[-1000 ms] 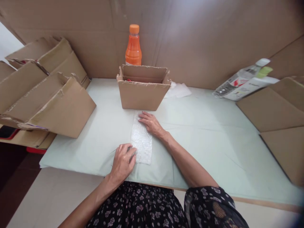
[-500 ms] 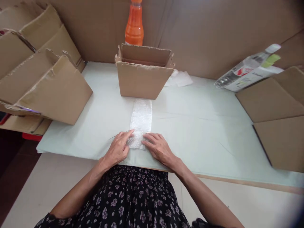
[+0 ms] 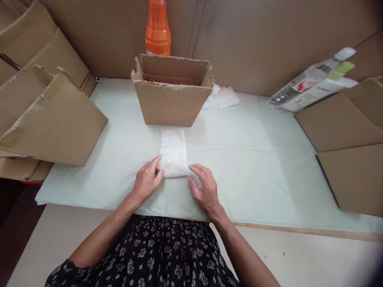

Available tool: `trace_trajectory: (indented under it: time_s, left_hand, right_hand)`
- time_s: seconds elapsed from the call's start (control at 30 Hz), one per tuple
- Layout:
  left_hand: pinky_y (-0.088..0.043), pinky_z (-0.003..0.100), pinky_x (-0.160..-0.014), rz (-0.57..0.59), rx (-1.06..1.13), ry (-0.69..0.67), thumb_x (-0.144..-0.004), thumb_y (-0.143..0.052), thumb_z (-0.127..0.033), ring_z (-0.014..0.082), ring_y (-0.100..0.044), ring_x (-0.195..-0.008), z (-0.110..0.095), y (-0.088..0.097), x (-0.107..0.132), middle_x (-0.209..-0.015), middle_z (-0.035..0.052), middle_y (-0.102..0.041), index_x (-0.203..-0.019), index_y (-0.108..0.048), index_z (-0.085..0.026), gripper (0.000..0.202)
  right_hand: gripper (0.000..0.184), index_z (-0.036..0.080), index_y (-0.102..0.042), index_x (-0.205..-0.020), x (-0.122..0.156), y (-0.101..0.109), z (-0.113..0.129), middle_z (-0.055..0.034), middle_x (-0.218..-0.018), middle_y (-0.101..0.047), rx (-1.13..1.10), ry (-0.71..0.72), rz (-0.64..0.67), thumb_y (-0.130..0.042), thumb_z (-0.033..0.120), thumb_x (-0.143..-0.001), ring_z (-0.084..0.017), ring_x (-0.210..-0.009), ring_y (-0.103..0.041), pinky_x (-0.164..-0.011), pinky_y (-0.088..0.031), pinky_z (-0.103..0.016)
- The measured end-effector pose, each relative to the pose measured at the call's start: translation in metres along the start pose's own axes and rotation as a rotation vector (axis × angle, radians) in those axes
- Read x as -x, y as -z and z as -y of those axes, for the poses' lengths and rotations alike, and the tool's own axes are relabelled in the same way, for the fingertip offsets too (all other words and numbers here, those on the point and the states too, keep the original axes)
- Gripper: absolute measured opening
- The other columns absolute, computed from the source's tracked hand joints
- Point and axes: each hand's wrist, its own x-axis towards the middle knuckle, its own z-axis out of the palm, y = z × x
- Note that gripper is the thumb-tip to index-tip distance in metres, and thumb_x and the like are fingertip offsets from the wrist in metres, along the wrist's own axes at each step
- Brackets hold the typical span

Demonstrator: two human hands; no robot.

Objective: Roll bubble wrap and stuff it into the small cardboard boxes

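A strip of clear bubble wrap [image 3: 173, 152] lies on the pale green table cover [image 3: 245, 159], its near end rolled up into a short fold. My left hand [image 3: 146, 179] pinches the left side of that rolled end, thumb and fingers pressed on it. At the roll's right corner rests my right hand [image 3: 205, 189], fingers stretched flat on the cover and touching the wrap. Just beyond the strip stands a small open cardboard box [image 3: 172, 95].
An orange bottle [image 3: 157, 28] stands behind the box against a cardboard wall. Folded cartons [image 3: 44, 111] are stacked at the left, flat cardboard [image 3: 350, 147] at the right with a clear bottle [image 3: 311, 81] on it. White tissue [image 3: 223, 97] lies behind the box.
My right hand came back from the strip's far end to its near end. Both hands rolled the near end of the bubble wrap away from me, so the strip looks shorter.
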Motion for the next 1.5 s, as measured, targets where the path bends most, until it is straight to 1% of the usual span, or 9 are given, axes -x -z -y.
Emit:
trace_trajectory:
  time_s: [0.17, 0.37, 0.47, 0.6, 0.8, 0.93, 1.1, 1.37, 1.5]
  left_hand:
    - [-0.054, 0.033, -0.077, -0.016, -0.083, -0.052, -0.087, -0.06, -0.017, 0.0182, -0.062, -0.074, 0.001, 0.001, -0.004, -0.081, 0.0, -0.067, -0.137, -0.058, -0.019, 0.049]
    - [-0.049, 0.046, -0.104, -0.16, -0.175, -0.383, -0.095, -0.062, -0.026, 0.03, -0.057, -0.126, -0.005, 0.009, 0.012, -0.134, 0.0163, -0.063, -0.137, -0.055, -0.016, 0.044]
    - [-0.051, 0.041, -0.096, -0.061, -0.131, -0.441, -0.097, -0.055, -0.017, 0.025, -0.063, -0.111, -0.008, 0.01, 0.022, -0.118, 0.0111, -0.071, -0.136, -0.056, -0.018, 0.039]
    - [-0.052, 0.035, -0.081, -0.046, -0.075, -0.304, -0.098, -0.052, -0.016, 0.0197, -0.065, -0.084, -0.009, 0.005, 0.024, -0.092, 0.0051, -0.072, -0.132, -0.059, -0.018, 0.035]
    - [-0.052, 0.041, -0.086, -0.096, -0.18, -0.186, -0.095, -0.056, -0.019, 0.0248, -0.066, -0.094, -0.007, -0.003, 0.011, -0.101, 0.009, -0.073, -0.127, -0.063, -0.017, 0.032]
    - [-0.049, 0.045, -0.1, -0.153, -0.153, -0.266, -0.095, -0.059, -0.024, 0.0289, -0.06, -0.119, -0.007, 0.003, 0.015, -0.129, 0.0147, -0.065, -0.13, -0.061, -0.017, 0.035]
    - [-0.05, 0.04, -0.091, -0.053, -0.074, -0.326, -0.097, -0.054, -0.017, 0.0231, -0.063, -0.1, -0.006, 0.012, 0.032, -0.106, 0.008, -0.073, -0.131, -0.058, -0.018, 0.035]
    - [-0.051, 0.043, -0.088, -0.079, -0.159, -0.122, -0.093, -0.059, -0.022, 0.0265, -0.064, -0.097, -0.003, 0.009, 0.019, -0.103, 0.0103, -0.072, -0.128, -0.062, -0.018, 0.035]
    - [-0.056, 0.039, -0.085, -0.153, 0.159, 0.131, -0.091, -0.062, -0.033, 0.0221, -0.066, -0.095, 0.001, 0.016, 0.028, -0.115, 0.0122, -0.068, -0.14, -0.052, -0.018, 0.052]
  right_hand:
    - [0.031, 0.02, -0.068, -0.125, -0.007, -0.009, 0.001, -0.0127, -0.139, -0.065, 0.293, 0.269, 0.246, -0.057, 0.015, -0.096, -0.031, -0.134, -0.055, -0.096, -0.047, -0.045]
    - [0.022, 0.02, -0.071, -0.114, -0.017, -0.016, -0.004, -0.0079, -0.115, -0.077, 0.274, 0.211, 0.246, -0.054, 0.014, -0.101, -0.024, -0.11, -0.066, -0.09, -0.044, -0.04]
    - [0.022, 0.019, -0.07, -0.114, -0.017, -0.008, 0.003, -0.0058, -0.099, -0.079, 0.165, 0.156, 0.346, -0.051, 0.015, -0.103, -0.02, -0.089, -0.068, -0.084, -0.045, -0.037]
    - [0.024, 0.02, -0.067, -0.122, -0.015, 0.006, 0.012, -0.0085, -0.108, -0.076, 0.06, 0.092, 0.284, -0.052, 0.022, -0.103, -0.021, -0.096, -0.069, -0.084, -0.05, -0.036]
    - [0.029, 0.023, -0.067, -0.125, -0.011, 0.005, 0.006, -0.0128, -0.132, -0.068, 0.196, 0.211, 0.306, -0.059, 0.022, -0.098, -0.029, -0.124, -0.06, -0.095, -0.049, -0.045]
    - [0.027, 0.022, -0.07, -0.121, -0.013, -0.011, -0.005, -0.0105, -0.12, -0.075, 0.189, 0.178, 0.315, -0.056, 0.017, -0.099, -0.029, -0.125, -0.061, -0.096, -0.049, -0.046]
    - [0.026, 0.022, -0.069, -0.123, -0.01, -0.002, 0.004, -0.0097, -0.11, -0.076, 0.086, 0.138, 0.372, -0.057, 0.022, -0.1, -0.026, -0.112, -0.066, -0.094, -0.05, -0.044]
    - [0.027, 0.023, -0.069, -0.122, -0.012, -0.004, 0.01, -0.0121, -0.127, -0.07, 0.263, 0.242, 0.405, -0.062, 0.021, -0.096, -0.029, -0.117, -0.061, -0.093, -0.048, -0.045]
    - [0.023, 0.022, -0.072, -0.117, -0.021, -0.021, 0.002, -0.0095, -0.109, -0.077, 0.114, 0.087, 0.323, -0.056, 0.022, -0.1, -0.025, -0.101, -0.068, -0.089, -0.05, -0.042]
